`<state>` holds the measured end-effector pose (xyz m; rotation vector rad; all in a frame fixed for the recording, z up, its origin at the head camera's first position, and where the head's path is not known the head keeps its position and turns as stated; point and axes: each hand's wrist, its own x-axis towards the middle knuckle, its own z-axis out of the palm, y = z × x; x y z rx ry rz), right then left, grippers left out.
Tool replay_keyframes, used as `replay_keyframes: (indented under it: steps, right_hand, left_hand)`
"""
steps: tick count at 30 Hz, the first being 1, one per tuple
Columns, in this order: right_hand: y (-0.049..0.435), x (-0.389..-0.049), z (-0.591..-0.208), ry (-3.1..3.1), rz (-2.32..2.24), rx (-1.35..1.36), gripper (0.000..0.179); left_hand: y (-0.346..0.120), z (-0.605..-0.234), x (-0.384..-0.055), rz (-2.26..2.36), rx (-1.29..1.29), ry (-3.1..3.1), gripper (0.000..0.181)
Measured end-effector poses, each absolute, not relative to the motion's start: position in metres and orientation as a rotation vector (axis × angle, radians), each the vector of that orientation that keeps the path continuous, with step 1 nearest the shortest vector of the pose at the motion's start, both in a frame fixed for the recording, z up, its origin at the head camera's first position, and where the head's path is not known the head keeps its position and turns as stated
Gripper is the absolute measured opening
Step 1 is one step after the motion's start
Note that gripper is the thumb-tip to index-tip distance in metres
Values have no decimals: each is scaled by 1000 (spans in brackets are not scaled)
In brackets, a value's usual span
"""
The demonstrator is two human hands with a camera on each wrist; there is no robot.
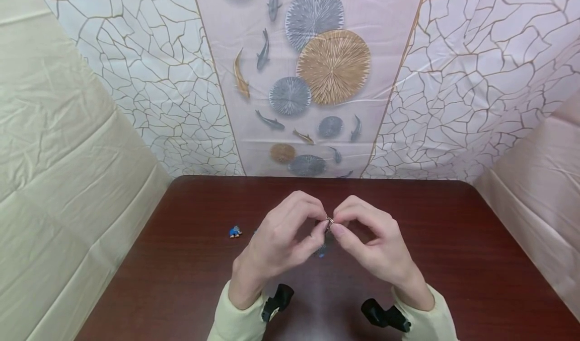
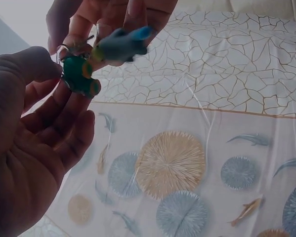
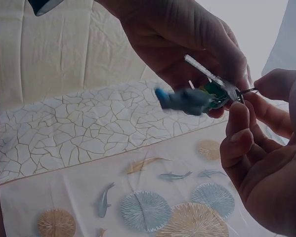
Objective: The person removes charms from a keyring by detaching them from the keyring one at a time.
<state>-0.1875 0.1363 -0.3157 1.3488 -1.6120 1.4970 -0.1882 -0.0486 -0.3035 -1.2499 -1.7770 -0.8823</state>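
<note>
Above the table [image 1: 181, 290], the left hand [image 1: 287, 232] and right hand [image 1: 376, 235] meet, thumb and fingers of each closed in a pinch on a small metal ring [image 1: 330, 220], presumably because so thin a thing needs steadying from both sides. Holding by the tips seems to leave the green charm [image 2: 76, 74] and blurred grey-blue charm [image 2: 120, 46] free, though the dim wrist views hide how they attach. A blue figure [image 1: 234, 232] sits apart, leftward on the table.
</note>
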Motion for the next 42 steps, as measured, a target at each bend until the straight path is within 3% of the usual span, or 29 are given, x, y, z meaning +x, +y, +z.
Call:
replay_keyframes:
  steps: [15,22,29,42]
  right_hand:
    - [136,-187,-314,-1572,1475,1354,4]
    - [136,-188,-313,-1594,1473,1359,6]
    - [138,-187,-312,-1590,1494,1387,5]
    - [138,-190,-310,-1537,1492,1494,7]
  left_hand:
    - [-48,-305,-188,-991,-1202,-1808,14]
    - [-47,-304,-189,-920,-1265,-1765,6]
    - [-48,-303,-189,-906,-1300,-1713,16]
    - [-47,-305,-189,-970,-1250,-1772,16]
